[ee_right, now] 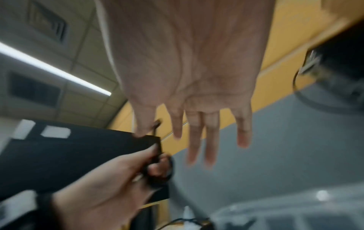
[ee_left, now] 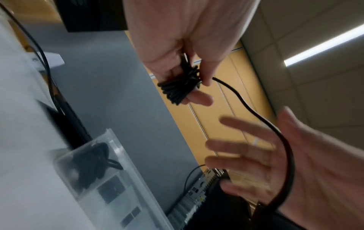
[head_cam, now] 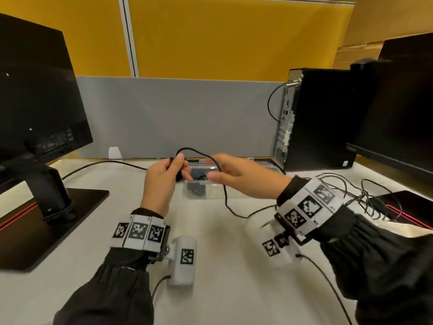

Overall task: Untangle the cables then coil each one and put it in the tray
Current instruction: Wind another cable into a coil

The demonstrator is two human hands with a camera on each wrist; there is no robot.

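Observation:
My left hand [head_cam: 180, 167] grips a small coil of black cable [ee_left: 180, 84], wound round its fingers, above the desk just in front of the tray. The cable's free length [head_cam: 225, 195] arcs over to my right hand [head_cam: 215, 167], lies in the crook of the thumb and drops to the desk on the right. The right hand's fingers [ee_right: 197, 140] are straight and spread, not closed on the cable. The clear plastic tray [head_cam: 210, 195] stands behind the hands, and one coiled black cable [ee_left: 92, 163] lies in it.
A tangle of thin cables [head_cam: 365, 195] lies on the desk at the right. A monitor on its stand [head_cam: 39, 102] stands left; a PC tower [head_cam: 321, 118] and a second monitor [head_cam: 405, 109] stand right. A grey partition [head_cam: 175, 113] closes the back.

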